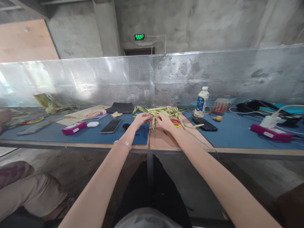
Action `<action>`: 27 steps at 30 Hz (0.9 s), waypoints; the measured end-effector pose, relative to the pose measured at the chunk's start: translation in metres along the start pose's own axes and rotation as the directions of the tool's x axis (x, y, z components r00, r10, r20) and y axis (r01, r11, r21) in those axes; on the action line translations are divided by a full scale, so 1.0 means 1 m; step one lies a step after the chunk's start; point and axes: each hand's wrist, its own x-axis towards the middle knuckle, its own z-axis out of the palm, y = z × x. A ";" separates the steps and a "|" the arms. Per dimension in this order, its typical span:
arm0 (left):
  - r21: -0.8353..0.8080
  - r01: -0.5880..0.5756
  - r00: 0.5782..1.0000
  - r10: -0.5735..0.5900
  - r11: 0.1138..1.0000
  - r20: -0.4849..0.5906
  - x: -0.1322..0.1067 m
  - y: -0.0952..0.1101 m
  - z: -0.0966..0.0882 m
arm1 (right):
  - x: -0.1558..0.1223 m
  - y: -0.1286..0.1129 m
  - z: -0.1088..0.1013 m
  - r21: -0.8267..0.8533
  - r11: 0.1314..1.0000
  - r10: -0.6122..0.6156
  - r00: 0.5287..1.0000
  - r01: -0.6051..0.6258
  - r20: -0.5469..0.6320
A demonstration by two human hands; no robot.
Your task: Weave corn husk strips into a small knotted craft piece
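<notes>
Over the middle of the table, my left hand [142, 119] and my right hand [164, 121] face each other with fingers pinched. A strip of pale green husk [154, 123] hangs between them, seemingly held by both; my fingers partly hide it. Just behind lies a loose heap of green and yellowish husks [166, 110], which look like corn husks. Red and yellow loop handles [176, 122], like those of scissors, lie beside my right hand. A small black object [125, 126] is left of my left hand.
On the left lie a phone [110, 126], a white earphone case [92, 124] and a purple device [74, 128]. To the right are a bottle [201, 103], a black phone [204, 124] and a purple power strip [271, 132]. A perforated metal screen [95, 79] runs behind. Someone's legs [30, 190] show at left.
</notes>
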 end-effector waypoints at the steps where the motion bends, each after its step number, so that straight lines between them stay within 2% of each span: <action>1: -0.009 -0.003 1.000 0.003 1.000 0.001 0.000 0.000 0.000 | 0.000 0.000 -0.001 0.011 1.000 0.003 1.000 -0.003 -0.003; 6: -0.058 -0.016 1.000 0.017 0.998 0.010 -0.001 0.002 0.002 | -0.001 -0.002 -0.003 0.052 0.999 -0.005 1.000 0.006 -0.024; 13: -0.066 0.015 0.996 -0.010 0.998 0.084 -0.003 0.003 0.001 | -0.002 -0.002 -0.002 0.065 0.997 -0.042 0.998 0.044 -0.037; 27: -0.097 0.044 0.993 -0.033 0.994 0.115 -0.007 0.009 0.004 | -0.002 0.000 0.001 0.044 0.993 -0.111 0.992 0.113 -0.062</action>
